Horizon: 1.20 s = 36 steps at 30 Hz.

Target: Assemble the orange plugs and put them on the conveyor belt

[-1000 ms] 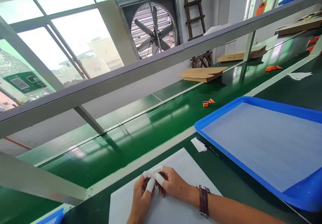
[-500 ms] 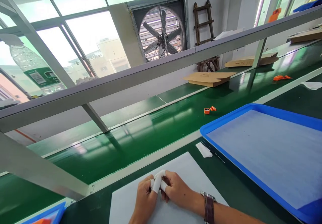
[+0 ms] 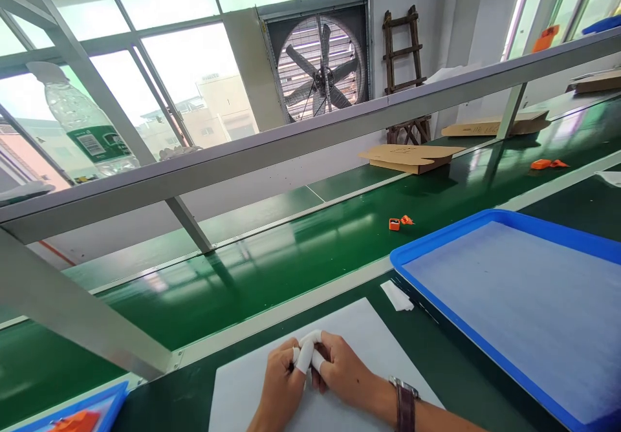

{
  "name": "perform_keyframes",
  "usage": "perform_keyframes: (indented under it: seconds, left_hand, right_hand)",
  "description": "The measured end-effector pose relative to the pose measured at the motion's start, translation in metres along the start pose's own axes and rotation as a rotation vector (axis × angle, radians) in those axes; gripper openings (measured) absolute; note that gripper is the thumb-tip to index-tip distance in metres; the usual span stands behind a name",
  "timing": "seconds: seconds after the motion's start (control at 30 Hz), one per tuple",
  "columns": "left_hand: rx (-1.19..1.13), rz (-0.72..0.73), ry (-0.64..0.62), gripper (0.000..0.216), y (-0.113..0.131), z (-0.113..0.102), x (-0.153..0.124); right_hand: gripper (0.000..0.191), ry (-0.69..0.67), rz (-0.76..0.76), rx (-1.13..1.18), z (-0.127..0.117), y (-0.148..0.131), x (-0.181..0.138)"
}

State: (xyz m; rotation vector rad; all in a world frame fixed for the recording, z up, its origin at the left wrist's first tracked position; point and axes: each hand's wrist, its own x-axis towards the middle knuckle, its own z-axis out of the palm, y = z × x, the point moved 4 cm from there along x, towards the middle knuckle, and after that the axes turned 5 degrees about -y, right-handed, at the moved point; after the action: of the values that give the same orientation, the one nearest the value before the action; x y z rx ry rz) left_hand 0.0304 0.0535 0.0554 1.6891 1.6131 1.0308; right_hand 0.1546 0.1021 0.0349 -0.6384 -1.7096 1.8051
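Note:
My left hand (image 3: 279,387) and my right hand (image 3: 342,374) meet over a white sheet (image 3: 242,387) on the green bench at the bottom of the head view. Several fingertips wear white finger cots (image 3: 305,354). The fingers of both hands are curled and pinched together, the right fingers pressing on a cot on a left finger. I cannot make out any other object between them. A watch (image 3: 403,403) sits on my right wrist.
A blue tray (image 3: 422,241) lined with a pale sheet lies to the right, a small white scrap (image 3: 396,296) beside it. Orange parts (image 3: 398,223) lie on the green conveyor. Cardboard boxes (image 3: 410,157) sit farther back. A metal rail (image 3: 310,138) crosses overhead; a plastic bottle (image 3: 85,125) stands behind it.
The view has tilted up and shifted slightly. My hands stay together, the fingers curling tighter around the cots than a second ago.

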Motion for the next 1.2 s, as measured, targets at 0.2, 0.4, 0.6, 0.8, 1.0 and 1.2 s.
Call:
perform_keyframes:
  seconds: [0.2, 0.4, 0.6, 0.8, 1.0, 1.2]
  left_hand:
    - [-0.034, -0.024, -0.001, 0.048, 0.002, 0.000, -0.001]
    - [-0.016, -0.050, 0.029, 0.051, -0.004, -0.001, 0.000]
    - [-0.236, -0.135, 0.032, 0.040, -0.010, 0.004, 0.001]
    - [-0.218, -0.170, 0.028, 0.037, -0.003, 0.003, 0.000]
    - [-0.080, -0.143, 0.038, 0.038, -0.003, 0.000, 0.000]
    - [-0.147, -0.097, 0.021, 0.040, -0.007, 0.001, 0.003]
  right_hand:
    - [0.012, -0.005, -0.018, 0.015, 0.001, 0.004, 0.001]
    - [0.019, -0.020, -0.028, 0.030, 0.001, 0.006, 0.001]
    - [0.030, -0.023, -0.040, 0.050, 0.002, 0.001, -0.001]
    - [0.035, -0.035, -0.032, 0.034, 0.002, 0.000, -0.002]
    - [0.037, -0.044, -0.033, 0.039, 0.003, 0.004, -0.002]
    - [0.031, 0.009, -0.048, 0.088, -0.004, -0.007, 0.008]
